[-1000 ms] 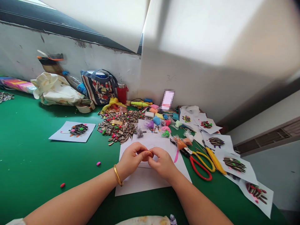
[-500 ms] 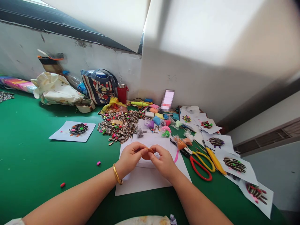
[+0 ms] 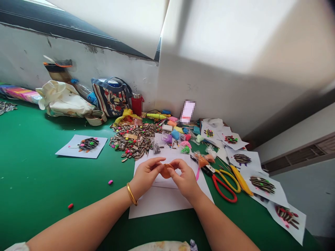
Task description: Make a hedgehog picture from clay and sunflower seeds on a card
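Note:
A flat, round piece of orange-brown modelling clay (image 3: 166, 172) is held up between my two hands, above white paper (image 3: 162, 200). My left hand (image 3: 147, 175) pinches its left edge between thumb and fingers; a gold bangle circles that wrist. On the opposite edge, my right hand (image 3: 183, 177) grips the clay with thumb and forefinger. Just beyond the hands lie small bags of coloured clay, among them a purple one (image 3: 166, 138) and a green one (image 3: 185, 150). An orange clay bag (image 3: 202, 161) sits right of my right hand.
A pile of sunflower seeds (image 3: 136, 143) lies behind my left hand. Red-handled scissors (image 3: 222, 188) and a yellow cutter (image 3: 241, 179) are at the right, beside several seed-hedgehog cards (image 3: 277, 200). One more card (image 3: 70, 148) lies left. Bags and a red flask (image 3: 136, 104) line the wall.
The clay disc has turned its face more towards me, so more of it shows. My left fingers have lifted and loosened slightly; both hands stay over the paper.

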A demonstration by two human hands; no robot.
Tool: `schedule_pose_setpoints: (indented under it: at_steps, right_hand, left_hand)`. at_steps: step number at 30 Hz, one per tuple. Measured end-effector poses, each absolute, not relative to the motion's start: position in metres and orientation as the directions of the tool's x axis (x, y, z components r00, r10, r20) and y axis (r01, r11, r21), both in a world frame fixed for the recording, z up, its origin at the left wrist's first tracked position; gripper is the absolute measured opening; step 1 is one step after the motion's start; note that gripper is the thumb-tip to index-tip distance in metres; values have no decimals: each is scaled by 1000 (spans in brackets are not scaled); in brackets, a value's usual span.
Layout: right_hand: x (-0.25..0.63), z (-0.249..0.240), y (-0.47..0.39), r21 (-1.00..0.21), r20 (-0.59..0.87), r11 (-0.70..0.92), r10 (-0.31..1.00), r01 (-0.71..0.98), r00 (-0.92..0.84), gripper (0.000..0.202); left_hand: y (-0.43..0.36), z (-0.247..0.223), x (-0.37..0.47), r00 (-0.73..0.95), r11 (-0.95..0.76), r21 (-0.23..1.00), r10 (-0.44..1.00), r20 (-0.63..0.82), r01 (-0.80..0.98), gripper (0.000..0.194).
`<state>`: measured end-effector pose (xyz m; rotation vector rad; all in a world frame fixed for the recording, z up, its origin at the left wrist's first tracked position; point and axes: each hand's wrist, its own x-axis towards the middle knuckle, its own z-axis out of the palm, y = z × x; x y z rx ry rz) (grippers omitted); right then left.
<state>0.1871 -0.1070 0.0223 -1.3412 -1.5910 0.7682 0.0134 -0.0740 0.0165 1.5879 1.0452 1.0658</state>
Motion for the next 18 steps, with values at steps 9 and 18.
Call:
schedule_pose_setpoints:
  at_steps: [9,18]
  right_hand:
    - [187,26,-107,-874,240,250,968,416,-77,15]
    - [189,17,-106,-846,248,243,967,475,-54,25]
  left_hand:
    - [-74,13,10,336,-403,866,892,301,295,24]
    - [-74,17,12,334,-344,907,907,255,242,25]
